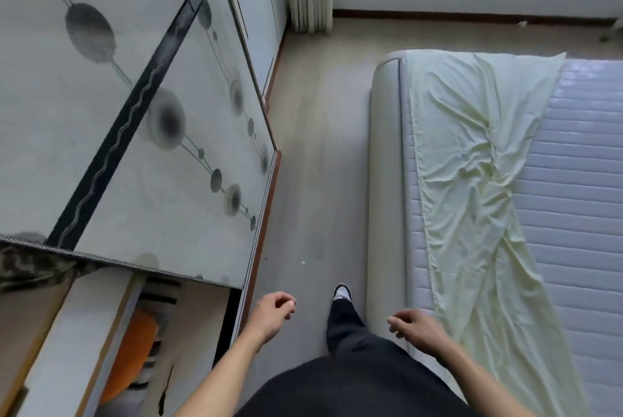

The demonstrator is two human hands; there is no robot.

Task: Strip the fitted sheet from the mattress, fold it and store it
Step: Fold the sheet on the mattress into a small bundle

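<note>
Left hand: my left hand hangs over the floor, fingers loosely curled, holding nothing.
Right hand: my right hand is empty too, relaxed, near the bed frame edge.
Fitted sheet: the pale yellow fitted sheet lies rumpled in a long strip along the mattress side nearest me.
Wardrobe: patterned sliding doors to my left, one open beside my left arm.
</note>
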